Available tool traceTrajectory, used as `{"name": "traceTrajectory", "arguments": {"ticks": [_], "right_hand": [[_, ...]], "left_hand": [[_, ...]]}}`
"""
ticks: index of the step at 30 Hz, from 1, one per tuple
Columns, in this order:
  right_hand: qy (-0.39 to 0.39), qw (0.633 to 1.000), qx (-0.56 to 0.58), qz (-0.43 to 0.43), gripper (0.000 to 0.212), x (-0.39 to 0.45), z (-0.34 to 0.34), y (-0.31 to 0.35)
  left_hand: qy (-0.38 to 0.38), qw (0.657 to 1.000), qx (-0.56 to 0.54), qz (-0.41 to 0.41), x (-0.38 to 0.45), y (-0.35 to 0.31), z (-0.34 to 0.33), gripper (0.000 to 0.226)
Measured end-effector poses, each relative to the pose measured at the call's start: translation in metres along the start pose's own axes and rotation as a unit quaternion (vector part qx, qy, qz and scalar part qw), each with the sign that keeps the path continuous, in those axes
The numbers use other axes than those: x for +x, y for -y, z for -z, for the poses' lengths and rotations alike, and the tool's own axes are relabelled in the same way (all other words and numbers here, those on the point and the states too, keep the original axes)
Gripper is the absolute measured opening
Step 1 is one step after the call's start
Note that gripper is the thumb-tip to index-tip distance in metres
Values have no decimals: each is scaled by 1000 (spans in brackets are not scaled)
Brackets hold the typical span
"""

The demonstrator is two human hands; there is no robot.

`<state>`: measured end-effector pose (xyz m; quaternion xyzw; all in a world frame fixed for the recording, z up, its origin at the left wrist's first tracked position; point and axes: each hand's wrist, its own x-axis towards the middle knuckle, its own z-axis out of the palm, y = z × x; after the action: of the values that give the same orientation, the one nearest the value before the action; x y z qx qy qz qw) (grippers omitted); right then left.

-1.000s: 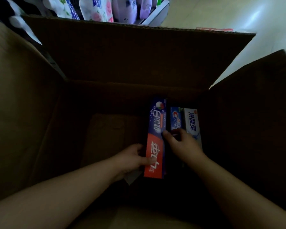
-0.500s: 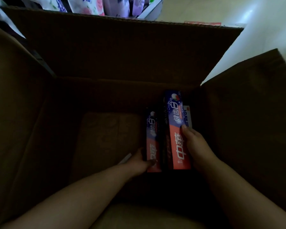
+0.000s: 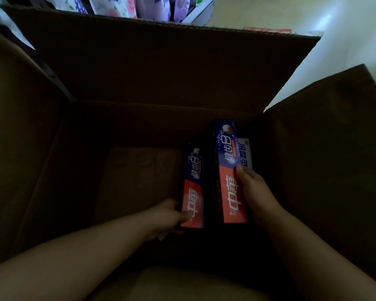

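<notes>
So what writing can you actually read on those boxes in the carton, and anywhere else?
"中华", white on the red half of the larger toothpaste box, held by the right hand.
"健齿白", on its blue half.
"中华" and "健齿白" again, on the smaller toothpaste box in the left hand.
White box behind: blue characters, half covered, too blurred to read.
Red strip on the floor and shelf packs: too small or blurred.

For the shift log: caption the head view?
Inside a cardboard box, the left hand holds the left toothpaste carton, the right hand the right toothpaste carton, beside a white carton.
</notes>
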<state>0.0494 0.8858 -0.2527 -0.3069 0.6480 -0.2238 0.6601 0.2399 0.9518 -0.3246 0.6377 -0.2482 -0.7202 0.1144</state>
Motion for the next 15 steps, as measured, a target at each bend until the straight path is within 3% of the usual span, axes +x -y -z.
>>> {"name": "traceTrajectory", "arguments": {"ticks": [5, 11, 15], "right_hand": [[-16, 1000, -16, 14, 47, -1, -3, 3], [7, 998, 58, -21, 51, -5, -1, 7], [-18, 998, 63, 7, 57, -2, 6, 8]], "left_hand": [[16, 995, -83, -60, -57, -11, -2, 34], [33, 991, -95, -92, -66, -34, -17, 52], [61, 984, -140, -88, -71, -33, -19, 30]]}}
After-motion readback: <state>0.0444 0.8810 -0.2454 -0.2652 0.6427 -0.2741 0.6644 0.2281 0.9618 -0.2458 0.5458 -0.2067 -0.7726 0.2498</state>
